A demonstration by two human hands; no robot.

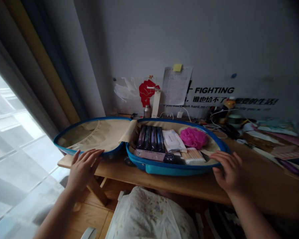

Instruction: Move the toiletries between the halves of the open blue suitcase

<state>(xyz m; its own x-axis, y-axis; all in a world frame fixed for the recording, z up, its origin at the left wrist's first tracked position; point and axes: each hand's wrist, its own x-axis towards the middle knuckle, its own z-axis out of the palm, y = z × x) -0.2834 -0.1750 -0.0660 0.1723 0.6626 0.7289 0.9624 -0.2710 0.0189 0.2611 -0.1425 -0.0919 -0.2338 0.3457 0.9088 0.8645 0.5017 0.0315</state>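
A blue suitcase (149, 166) lies opened flat on the wooden desk, its beige-lined lid (112, 131) spread to the left. My left hand (86, 164) rests at the lid's near rim with fingers stretched out. At the right end of the packed half, my right hand (228, 169) touches the rim, fingers extended and thumb apart. Inside sit several dark slim packs (150, 138) in a row, a white packet (173, 140), a pink bath puff (193, 137) and a pack of cotton swabs (192, 156). A pale pink box (149, 155) lies along the near side.
The desk (251, 179) carries papers (279, 142), a purple object (291, 167) and clutter at the right. A metal bottle (147, 111) and a white charger (180, 114) with cables stand by the wall. A curtain (40, 66) and window are at left.
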